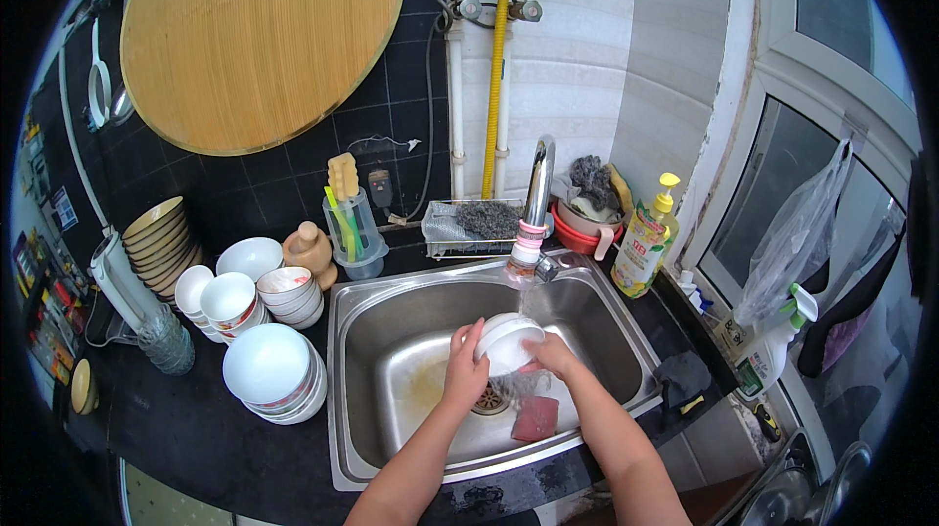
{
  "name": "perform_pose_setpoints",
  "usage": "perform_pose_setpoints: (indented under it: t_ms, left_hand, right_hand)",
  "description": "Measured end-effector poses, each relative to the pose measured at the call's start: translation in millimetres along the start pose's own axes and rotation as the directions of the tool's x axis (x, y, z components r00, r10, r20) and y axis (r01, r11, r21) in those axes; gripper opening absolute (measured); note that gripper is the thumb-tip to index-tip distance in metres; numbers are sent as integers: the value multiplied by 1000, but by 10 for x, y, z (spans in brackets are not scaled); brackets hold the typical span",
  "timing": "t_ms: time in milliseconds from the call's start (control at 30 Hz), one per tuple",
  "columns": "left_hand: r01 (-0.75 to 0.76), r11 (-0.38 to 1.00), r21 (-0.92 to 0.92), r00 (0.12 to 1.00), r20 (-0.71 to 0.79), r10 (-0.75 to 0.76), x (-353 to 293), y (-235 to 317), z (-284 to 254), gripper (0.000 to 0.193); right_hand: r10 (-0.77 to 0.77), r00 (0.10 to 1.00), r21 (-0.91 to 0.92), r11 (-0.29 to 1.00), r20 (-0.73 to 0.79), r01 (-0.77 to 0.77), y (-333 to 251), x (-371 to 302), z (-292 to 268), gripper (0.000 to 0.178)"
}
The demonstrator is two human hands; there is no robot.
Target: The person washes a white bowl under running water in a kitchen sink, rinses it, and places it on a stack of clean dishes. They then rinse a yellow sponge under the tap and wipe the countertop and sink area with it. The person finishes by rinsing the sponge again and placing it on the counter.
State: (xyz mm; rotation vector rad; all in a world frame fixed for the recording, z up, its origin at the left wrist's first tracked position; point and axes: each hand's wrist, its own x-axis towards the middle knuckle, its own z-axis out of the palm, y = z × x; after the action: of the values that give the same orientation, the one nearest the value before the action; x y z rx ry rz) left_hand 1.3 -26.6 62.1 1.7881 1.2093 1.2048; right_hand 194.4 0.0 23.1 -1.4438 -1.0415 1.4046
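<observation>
**White bowl held between two hands, under the chrome faucet**

Taking the bowl as centre of the clock, and 12 as the far side. Holds a small, round, white bowl (509, 344), probably of ceramic, tilted above the basin of the rectangular stainless-steel sink (346, 360). Stands just below the curved chrome faucet (539, 183) at 12 o'clock, apparently so that water can run over the wall. Tilted perhaps for letting the water fall toward the round metal drain (489, 399), between 6 and 7 o'clock. Supported from two sides, probably because of being wet and slippery.

Lying at 5 o'clock, on the basin floor: a dark-pink, flat sponge or cloth (536, 418), apart from both hands. Well apart, at 9 o'clock on the black counter: a stack of white, round bowls (266, 365), placed outside the sink maybe to leave the basin free.

With the left hand (466, 365), at 8 o'clock, pinches the bowl's near-left edge, bowl between thumb and fingers. With the right hand (552, 358), at 3 to 4 o'clock, touches the opposite side with bent fingers; pinching or only pressing, cannot tell.
</observation>
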Motion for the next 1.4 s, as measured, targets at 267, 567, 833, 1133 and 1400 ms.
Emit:
perform_pose_setpoints:
  t_ms: [267,567,833,1133,1400]
  left_hand:
    - [91,927,-363,995,63,-73,51,-404,207,50]
    - [63,941,-332,998,28,-57,52,-406,249,49]
    - [219,832,-510,954,-66,-291,112,-596,211,35]
    - [401,811,-425,891,-23,-453,102,-642,168,25]
    - [533,839,-106,840,180,-511,20,-715,232,20]
  right_hand:
    - [-218,943,235,932,-252,278,-116,44,11,25]
    - [-341,896,91,921,-284,379,-92,17,44,34]
    - [-495,853,-447,809,-166,383,-253,-224,236,43]
    - [-436,862,-588,779,-259,218,-456,-435,310,31]
    - [-147,935,-695,707,-323,-129,-421,-352,115,42]
